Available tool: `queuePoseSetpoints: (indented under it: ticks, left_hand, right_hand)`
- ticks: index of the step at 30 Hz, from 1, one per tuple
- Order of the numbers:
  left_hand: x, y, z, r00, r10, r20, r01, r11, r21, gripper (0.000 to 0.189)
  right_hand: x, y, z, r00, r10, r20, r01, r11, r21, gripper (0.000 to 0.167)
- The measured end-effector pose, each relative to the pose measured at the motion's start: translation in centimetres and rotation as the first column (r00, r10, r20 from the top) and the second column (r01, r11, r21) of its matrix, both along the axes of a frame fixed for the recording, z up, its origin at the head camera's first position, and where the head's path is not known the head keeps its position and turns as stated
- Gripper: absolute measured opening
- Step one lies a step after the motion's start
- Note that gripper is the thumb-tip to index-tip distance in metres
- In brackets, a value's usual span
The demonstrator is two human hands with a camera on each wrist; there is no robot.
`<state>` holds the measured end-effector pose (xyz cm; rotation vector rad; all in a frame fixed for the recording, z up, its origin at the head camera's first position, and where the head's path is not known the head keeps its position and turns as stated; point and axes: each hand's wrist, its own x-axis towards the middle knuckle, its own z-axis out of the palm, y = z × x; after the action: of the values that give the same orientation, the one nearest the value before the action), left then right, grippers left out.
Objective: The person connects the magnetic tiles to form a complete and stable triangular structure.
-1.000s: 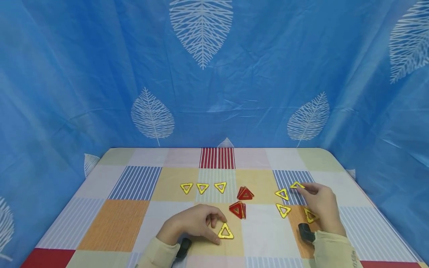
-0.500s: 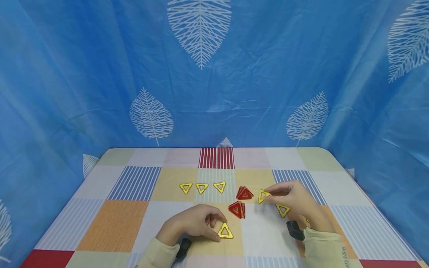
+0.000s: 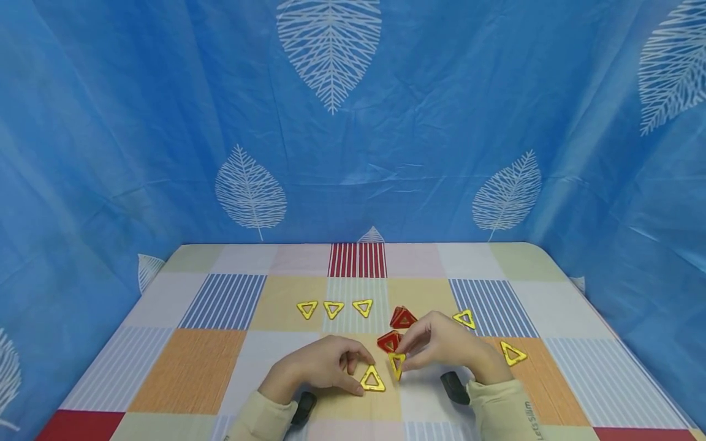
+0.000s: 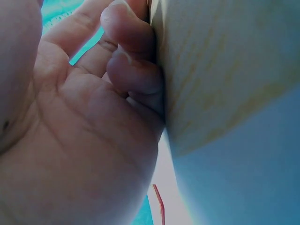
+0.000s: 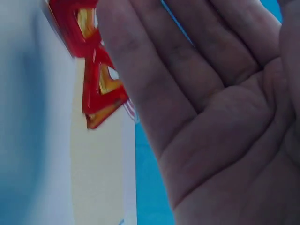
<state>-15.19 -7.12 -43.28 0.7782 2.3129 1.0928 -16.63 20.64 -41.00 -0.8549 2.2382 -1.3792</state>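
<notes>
My left hand rests on the cloth, thumb and index finger at the edge of a yellow open-centred triangle tile, which they hold. In the left wrist view, curled fingers lie against the tabletop; the tile is out of sight there. Just to the right, my right hand pinches a second yellow triangle tile between thumb and fingertips, tilted and close to the first, with a small gap between them. Behind those fingertips lies a stack of red triangle tiles, partly covered by the hand.
A second red stack sits farther back. Several yellow triangles lie apart: a row of three, including the middle one, at back left, and others at right and front right. A blue curtain borders the table.
My right hand has carried a yellow triangle from the right side leftward and nearer, past the red stacks, to beside the left hand's tile. The left hand has stayed in place.
</notes>
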Motion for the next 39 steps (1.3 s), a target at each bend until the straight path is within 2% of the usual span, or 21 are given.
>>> queuePoseSetpoints:
  ticks: [6, 12, 22, 29, 31, 33, 35, 37, 39]
  left_hand:
    - [-0.1, 0.1, -0.2, 1.000, -0.011, -0.005, 0.011, 1.000, 0.010, 0.034]
    - [0.0, 0.1, -0.2, 1.000, -0.018, -0.014, 0.018, 1.000, 0.017, 0.035]
    - [-0.1, -0.1, -0.1, 0.999, -0.024, -0.032, 0.025, 0.999, 0.027, 0.036]
    - [-0.7, -1.2, 0.2, 1.000, -0.009, 0.010, 0.008, 0.996, 0.089, 0.037]
    - [-1.1, -2.1, 0.5, 1.000, 0.026, 0.006, -0.027, 0.992, 0.121, 0.035]
    - [-1.8, -3.4, 0.7, 0.995, 0.096, -0.023, -0.092, 0.986, 0.142, 0.033]
    - [-2.7, -4.8, 1.0, 0.980, 0.190, -0.062, -0.179, 0.972, 0.153, 0.032]
    - [-3.6, -6.1, 1.1, 0.948, 0.305, -0.091, -0.291, 0.947, 0.137, 0.032]
    - [-4.6, -7.2, 1.0, 0.909, 0.401, -0.115, -0.389, 0.914, 0.113, 0.033]
  right_hand:
    - [0.3, -1.2, -0.4, 1.000, 0.029, 0.006, -0.029, 0.999, 0.045, 0.014]
    - [0.5, -2.4, -0.6, 1.000, 0.021, -0.005, -0.020, 0.995, 0.096, 0.013]
    - [0.7, -3.6, -0.9, 0.998, 0.060, 0.017, -0.061, 0.995, 0.082, 0.021]
    - [0.8, -3.9, -0.9, 0.999, 0.041, 0.013, -0.042, 0.992, 0.120, 0.023]
    - [0.8, -4.0, -0.8, 0.999, 0.036, 0.018, -0.038, 0.991, 0.127, 0.022]
    - [0.8, -4.0, -0.8, 0.999, 0.032, 0.025, -0.035, 0.991, 0.130, 0.022]
    - [0.8, -4.0, -0.9, 0.999, 0.030, 0.031, -0.034, 0.991, 0.128, 0.022]
    - [0.8, -3.9, -0.9, 0.999, 0.026, 0.034, -0.030, 0.991, 0.128, 0.023]
    - [0.8, -3.8, -1.0, 0.999, 0.025, 0.034, -0.029, 0.991, 0.128, 0.023]
